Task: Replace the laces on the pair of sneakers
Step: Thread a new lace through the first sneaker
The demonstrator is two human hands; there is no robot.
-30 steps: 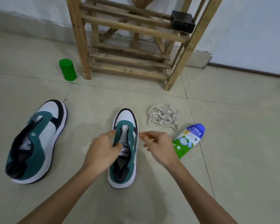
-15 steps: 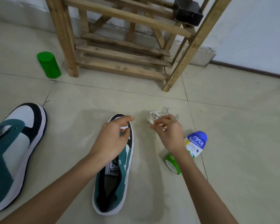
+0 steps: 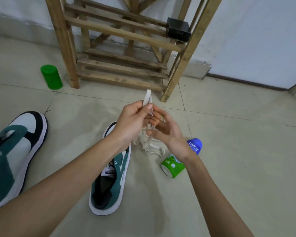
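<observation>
Pinching the white lace with my left hand above the green sneaker, I hold my right hand, fingers loosely spread, beside its dangling strands.

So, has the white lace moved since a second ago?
Yes. The lace lay piled by the bottle; now the left hand pinches a loop of it up toward the rack leg, the rest trailing down.

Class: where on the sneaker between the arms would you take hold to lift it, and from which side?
Probably take the sneaker by its heel collar, from above on the near side: it stands on its sole, heel nearest the camera, mouth open.
</observation>
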